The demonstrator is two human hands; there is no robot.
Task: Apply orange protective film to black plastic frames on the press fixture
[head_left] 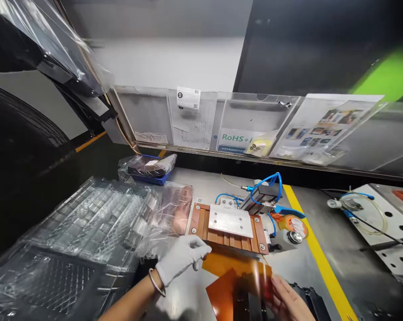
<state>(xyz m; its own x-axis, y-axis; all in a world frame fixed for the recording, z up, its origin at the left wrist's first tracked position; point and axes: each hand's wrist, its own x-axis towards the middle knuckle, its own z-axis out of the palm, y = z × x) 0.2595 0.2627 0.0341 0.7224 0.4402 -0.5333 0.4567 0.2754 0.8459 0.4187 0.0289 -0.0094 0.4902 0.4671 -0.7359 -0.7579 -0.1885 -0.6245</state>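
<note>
My left hand (183, 258), in a white glove with a bracelet at the wrist, is closed in a pinch just in front of the brown fixture. Whatever its fingertips hold, if anything, is too small to make out. At the lower right, the fingers of my right hand (286, 296) grip the edge of an amber see-through film sheet (231, 265). A darker orange sheet (219, 290) and black parts lie under or behind it. The brown fixture (203, 223) carries a silver metal plate (230, 220) on top, just beyond both hands.
Clear plastic trays (91, 223) are stacked at the left, beside a bag of copper-coloured material (179, 209). An air cylinder with blue hoses (263, 196) stands behind the fixture. Tape rolls (293, 225) and a metal-topped bottle (288, 238) sit near a yellow line (321, 258).
</note>
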